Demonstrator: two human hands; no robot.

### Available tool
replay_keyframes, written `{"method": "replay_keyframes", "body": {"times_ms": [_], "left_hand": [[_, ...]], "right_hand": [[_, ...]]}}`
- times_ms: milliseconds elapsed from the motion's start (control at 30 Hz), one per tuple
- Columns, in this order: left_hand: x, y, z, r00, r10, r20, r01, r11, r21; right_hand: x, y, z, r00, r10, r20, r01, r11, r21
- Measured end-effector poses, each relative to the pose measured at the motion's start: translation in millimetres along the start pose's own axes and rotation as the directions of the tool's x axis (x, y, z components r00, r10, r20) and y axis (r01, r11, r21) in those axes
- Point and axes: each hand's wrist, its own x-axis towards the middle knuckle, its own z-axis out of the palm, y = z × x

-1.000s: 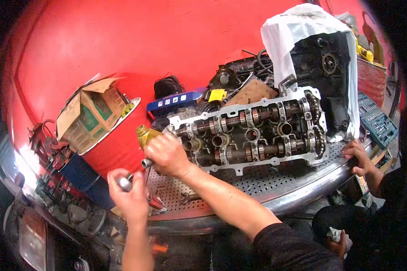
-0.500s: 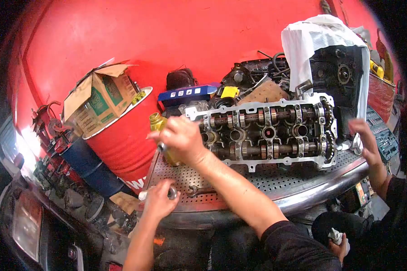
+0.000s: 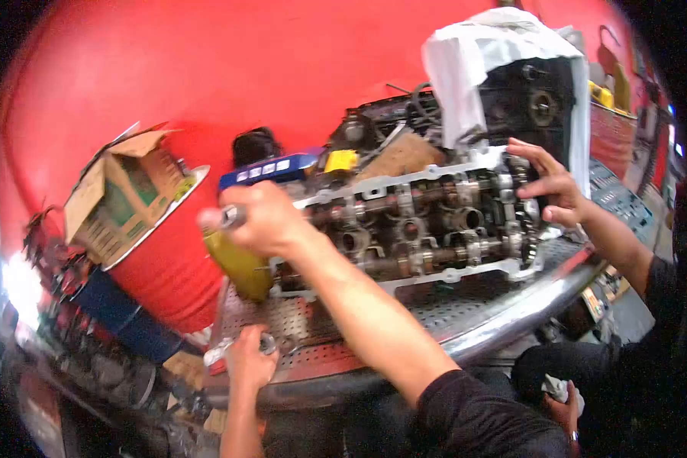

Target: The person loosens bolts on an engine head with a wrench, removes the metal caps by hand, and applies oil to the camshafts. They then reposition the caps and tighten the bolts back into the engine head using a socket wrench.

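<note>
My left hand point(image 3: 252, 357) is closed around a metal socket point(image 3: 268, 343), low at the bench's near left corner. Higher up, my right hand point(image 3: 261, 217) grips a metal tool with a round, hollow end point(image 3: 233, 217); the rest of it is hidden in my fist. Just below that fist stands a yellow bottle point(image 3: 240, 267), its top covered by my hand. To the right lies an engine cylinder head point(image 3: 412, 229) with its camshafts exposed. A co-worker's hand point(image 3: 553, 187) rests with spread fingers at its right end, by the timing sprockets.
The perforated metal bench point(image 3: 466, 298) has a rounded front edge. Behind are a blue box point(image 3: 267, 172) and an engine block under white cloth point(image 3: 454, 84). A cardboard box point(image 3: 126, 183) sits on a red drum point(image 3: 168, 282). A co-worker's other hand point(image 3: 561, 408) holds a rag.
The view has swung, shifting the scene leftward. My right hand has risen over the bottle's top, which showed before. The co-worker's raised hand has come onto the cylinder head's right end.
</note>
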Motion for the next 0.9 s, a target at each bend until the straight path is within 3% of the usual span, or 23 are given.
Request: {"method": "replay_keyframes", "body": {"times_ms": [33, 133, 267, 333, 367, 400, 433, 500, 667, 767, 900], "left_hand": [[-0.2, 3.0, -3.1, 1.000, -0.010, 0.010, 0.010, 1.000, 0.000], [-0.8, -6.6, 4.5, 1.000, -0.010, 0.020, 0.011, 1.000, -0.029], [4.1, 6.9, -4.6, 0.995, -0.059, 0.081, 0.065, 0.995, -0.070], [0.1, -6.7, 7.1, 0.999, 0.038, -0.013, -0.038, 0.999, 0.030], [-1.5, -6.4, 4.4, 0.997, -0.027, 0.066, 0.030, 0.999, -0.036], [-2.3, 2.7, -3.6, 0.983, -0.130, 0.131, 0.118, 0.988, 0.099], [-2.0, -6.1, 5.5, 0.998, -0.028, 0.051, 0.025, 0.998, 0.062], [1.6, -6.2, 2.7, 0.995, -0.042, 0.091, 0.032, 0.994, 0.105], [4.4, -4.6, 1.6, 0.993, -0.051, 0.104, 0.049, 0.999, 0.018], [2.8, -7.7, 6.1, 1.000, 0.008, 0.004, -0.007, 0.999, -0.036], [1.8, -0.4, -0.9, 1.000, -0.014, 0.010, 0.014, 0.999, -0.037]], "right_hand": [[-1.9, 1.5, 0.4, 0.997, -0.072, 0.036, 0.074, 0.995, -0.062], [-7.2, -9.7, 4.0, 0.967, -0.252, -0.047, 0.246, 0.964, -0.103], [-20.4, -49.9, 24.0, 0.921, -0.359, -0.151, 0.321, 0.919, -0.228], [-31.7, -67.7, 40.4, 0.893, -0.400, -0.207, 0.357, 0.909, -0.214], [-35.2, -72.9, 40.4, 0.880, -0.413, -0.237, 0.366, 0.905, -0.216], [-38.8, -76.5, 42.9, 0.881, -0.389, -0.269, 0.342, 0.917, -0.206], [-42.4, -80.1, 40.4, 0.905, -0.353, -0.238, 0.298, 0.924, -0.238], [-45.0, -74.9, 43.1, 0.906, -0.337, -0.257, 0.269, 0.926, -0.265], [-42.1, -56.0, 40.1, 0.927, -0.257, -0.275, 0.169, 0.937, -0.307], [-33.7, -43.1, 38.8, 0.908, -0.188, -0.375, 0.060, 0.943, -0.328], [-28.6, -37.0, 38.6, 0.865, -0.154, -0.478, 0.016, 0.960, -0.280]]}}
